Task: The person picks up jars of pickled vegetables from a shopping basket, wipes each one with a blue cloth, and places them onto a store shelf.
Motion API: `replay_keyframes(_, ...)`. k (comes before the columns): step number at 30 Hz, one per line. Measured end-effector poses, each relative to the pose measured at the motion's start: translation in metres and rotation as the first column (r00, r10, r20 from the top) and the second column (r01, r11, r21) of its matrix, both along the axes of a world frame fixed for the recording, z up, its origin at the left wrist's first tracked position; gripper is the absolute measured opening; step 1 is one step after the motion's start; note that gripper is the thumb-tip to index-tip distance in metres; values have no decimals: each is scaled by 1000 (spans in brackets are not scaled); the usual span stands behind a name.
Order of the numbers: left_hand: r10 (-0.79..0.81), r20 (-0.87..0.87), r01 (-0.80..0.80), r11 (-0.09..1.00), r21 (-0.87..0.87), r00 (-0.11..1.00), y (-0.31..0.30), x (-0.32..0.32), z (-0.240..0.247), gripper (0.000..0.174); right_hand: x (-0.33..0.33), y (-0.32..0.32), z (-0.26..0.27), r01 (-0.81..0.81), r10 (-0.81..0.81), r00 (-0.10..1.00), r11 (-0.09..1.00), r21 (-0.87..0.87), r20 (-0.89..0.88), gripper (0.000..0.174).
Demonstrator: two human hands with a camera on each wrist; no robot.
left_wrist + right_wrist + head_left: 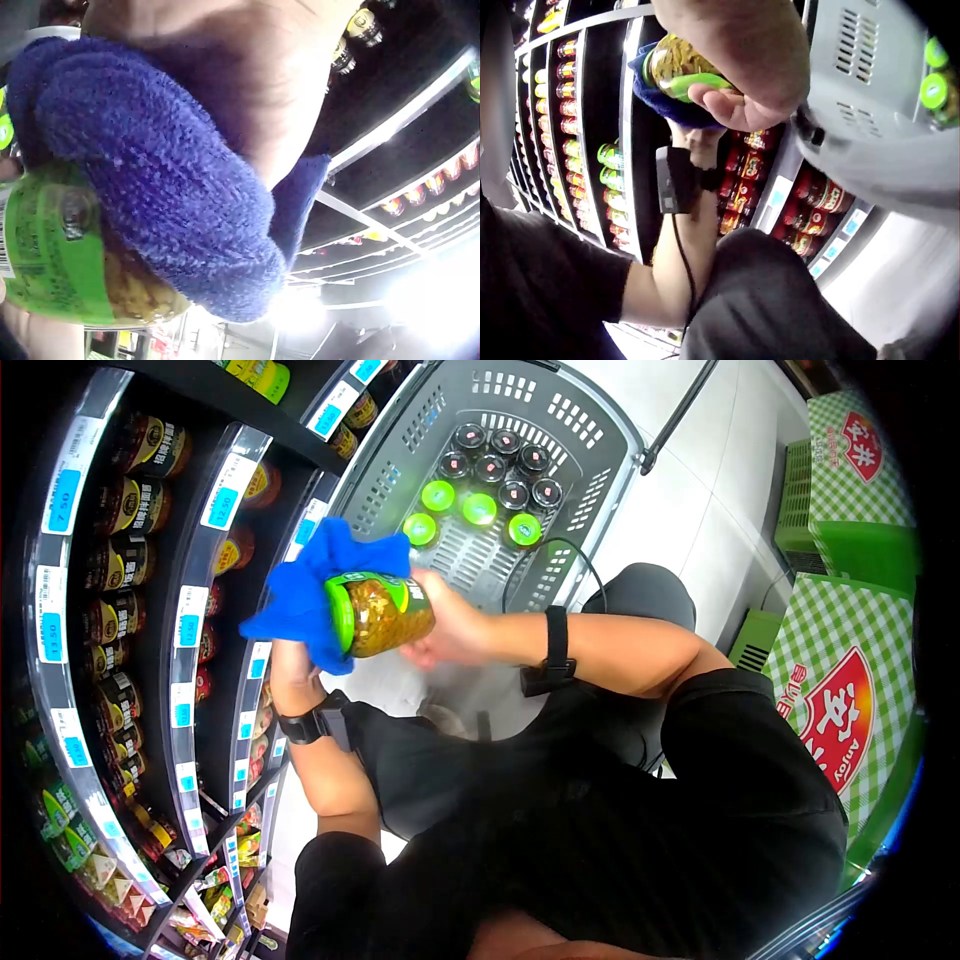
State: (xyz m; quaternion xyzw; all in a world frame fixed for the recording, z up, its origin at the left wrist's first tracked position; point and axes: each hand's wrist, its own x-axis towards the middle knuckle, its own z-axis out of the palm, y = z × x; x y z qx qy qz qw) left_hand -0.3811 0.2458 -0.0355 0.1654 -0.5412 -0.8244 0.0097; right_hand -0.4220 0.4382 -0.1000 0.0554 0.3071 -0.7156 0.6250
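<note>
A glass jar (388,622) with a green lid and green label, filled with chopped yellow-brown pickles, lies tilted between the two hands. My right hand (450,622) grips it at the base end. Over the lid end and side drapes a blue cloth (345,565), which my left hand (292,660) holds against the jar. Most of the left fingers are hidden under the cloth. In the left wrist view, the fuzzy cloth (165,172) bunches below the palm, across the jar (60,255). In the right wrist view, fingers (724,105) curl at the jar's label.
A grey shopping basket (385,470) on the floor holds several jars with black lids (490,468) and green lids (479,509). Shelves of jars with price tags (188,615) line the left. Green checked boxes (800,620) stand at the right.
</note>
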Motion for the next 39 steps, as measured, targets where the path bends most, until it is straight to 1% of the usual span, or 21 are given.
replay_keyframes(2,-25,167,43,993,-108,986,-9,4,-1,43,-9,3,-5,36,-32,960,999,8,-279,75)
replay_keyframes(5,-145,160,190,931,-312,976,-6,-3,8,41,-18,9,11,171,-50,800,974,147,-598,69)
replay_keyframes(6,-169,209,243,878,-412,963,-7,-3,7,40,-18,10,15,211,-50,813,954,213,-579,63)
replay_keyframes(10,-79,-118,-7,801,-598,990,13,-13,1,45,-24,13,21,324,-43,712,906,273,-701,54)
replay_keyframes(13,205,-84,-219,834,-507,975,6,-13,-40,44,-30,21,37,341,-15,592,910,234,-806,42)
replay_keyframes(16,-15,-181,-37,960,-278,983,-9,-18,-47,32,-22,25,27,356,67,236,922,151,-969,37)
replay_keyframes(17,-49,-207,2,975,-224,977,-2,-21,-36,30,-23,26,28,329,73,255,931,157,-964,36)
replay_keyframes(20,-110,68,108,994,32,992,2,-26,-17,27,-36,32,34,215,131,292,956,199,-948,35)
replay_keyframes(21,-148,155,114,971,210,977,4,-21,-14,31,-44,32,29,202,136,254,961,190,-958,35)
replay_keyframes(23,-284,-65,291,946,141,957,-3,3,-15,39,-57,30,21,175,146,177,969,177,-973,35)
replay_keyframes(24,-340,-38,342,932,120,940,-6,4,-17,42,-62,32,23,125,184,271,967,224,-945,36)
replay_keyframes(25,-395,-12,394,914,98,919,-7,4,-17,45,-62,32,25,136,190,260,964,230,-947,36)
replay_keyframes(27,-443,310,423,896,132,841,-5,-8,-16,46,-56,32,37,149,207,242,957,247,-948,37)
replay_keyframes(29,-606,312,593,792,146,732,-2,-13,-17,45,-55,35,53,23,365,263,923,385,-893,38)
replay_keyframes(31,-627,363,621,770,149,690,5,-13,-24,41,-54,36,62,-67,466,225,884,463,-856,38)
replay_keyframes(34,-440,361,378,896,232,822,21,-7,-26,39,-49,36,36,61,301,227,945,322,-926,43)
replay_keyframes(35,-463,342,355,873,334,818,22,-7,-28,39,-51,35,39,98,239,217,959,264,-947,45)
replay_keyframes(36,-485,322,328,839,434,813,21,-8,-30,40,-57,39,46,-24,343,309,935,354,-887,49)
replay_keyframes(37,-501,298,297,796,528,813,23,-7,-31,40,-60,41,50,-17,280,350,956,293,-894,48)
replay_keyframes(38,-333,231,211,878,429,914,42,0,2,41,-62,42,53,-14,219,388,973,232,-895,47)
replay_keyframes(39,-357,156,227,818,528,921,35,-10,-17,49,-63,41,54,-12,159,428,985,171,-890,47)
